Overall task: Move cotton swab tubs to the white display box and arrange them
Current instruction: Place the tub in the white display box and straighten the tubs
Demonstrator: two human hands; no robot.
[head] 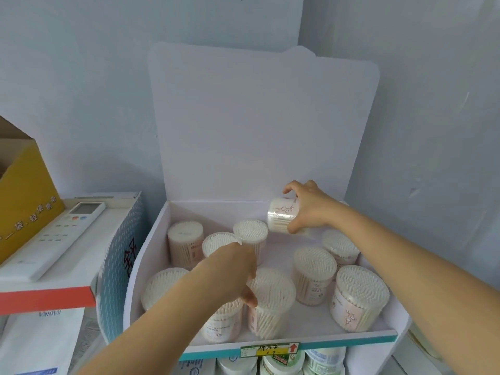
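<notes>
- Above the back right corner of the white display box (151, 239), the right hand (311, 207) holds a held tub (282, 215) clear of the floor of the box. The fingers arch over the top and the thumb is tucked underneath.
- That tub lies tilted on its side with its label facing the camera. This is probably because it is gripped round the wall and has yet to be turned upright for the bare patch at that corner.
- Near the front edge, the left hand (230, 269) reaches down over a front tub (224, 318). The fingers are curled and the thumb lies against its right side. It looks like a grip from above, perhaps to shift the tub, though the fingertips are hidden.
- Eight more standing tubs (359, 293) are upright in the box with their lids up, so the white swab heads face a shopper.
- They stand loosely, with gaps between them, rather than in rows. By my reading the arranging is partly done.
- Each tub is a clear round plastic pot, packed tight with white-tipped swabs on pale sticks. A pinkish printed label wraps its side.
- Outside the box, a remote control (62, 234) lies on a flat carton to the left, beside a yellow carton (24, 201).
- A price label (270, 350) is stuck on the front lip of the box, and jars (281, 364) sit below it.
</notes>
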